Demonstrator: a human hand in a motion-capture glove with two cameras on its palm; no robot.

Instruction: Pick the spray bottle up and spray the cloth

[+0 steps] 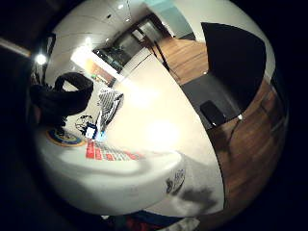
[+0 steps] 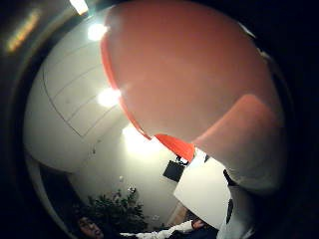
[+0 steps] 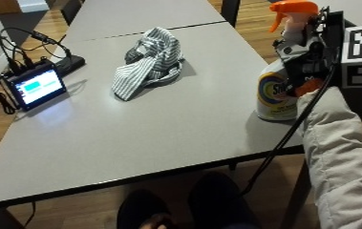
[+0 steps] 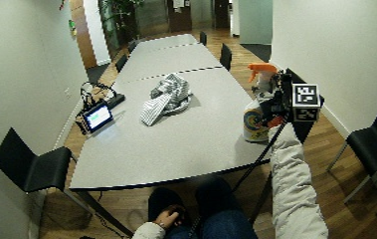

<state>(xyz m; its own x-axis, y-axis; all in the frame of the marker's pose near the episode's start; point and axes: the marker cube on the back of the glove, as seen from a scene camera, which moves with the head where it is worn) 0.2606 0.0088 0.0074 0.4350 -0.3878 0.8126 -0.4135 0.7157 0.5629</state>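
Using the crumpled grey-and-white striped cloth (image 3: 150,63) as the landmark, sitting mid-bench on the long grey bench (image 3: 136,138): off to its left there's a small black-cased screen (image 3: 36,86) lit up blue, cables trailing from it. Well to the cloth's right, near the bench edge, stands the white plastic spray bottle with the orange trigger head (image 3: 281,71), base apparently on the bench. The person's black-gloved right hand (image 3: 307,62) is up against the bottle's neck, but the rig hides the fingers, so no telling whether the grip is closed on it or just alongside.

Handling guess: rigid plastic, probably sloshy and bottom-heavy if it's full, and smooth on the body. The narrow neck under the orange head looks like the spot to take hold, trigger within finger reach. The cloth is soft and will just lie there.

Label has a round yellow-and-blue logo; the writing isn't readable.
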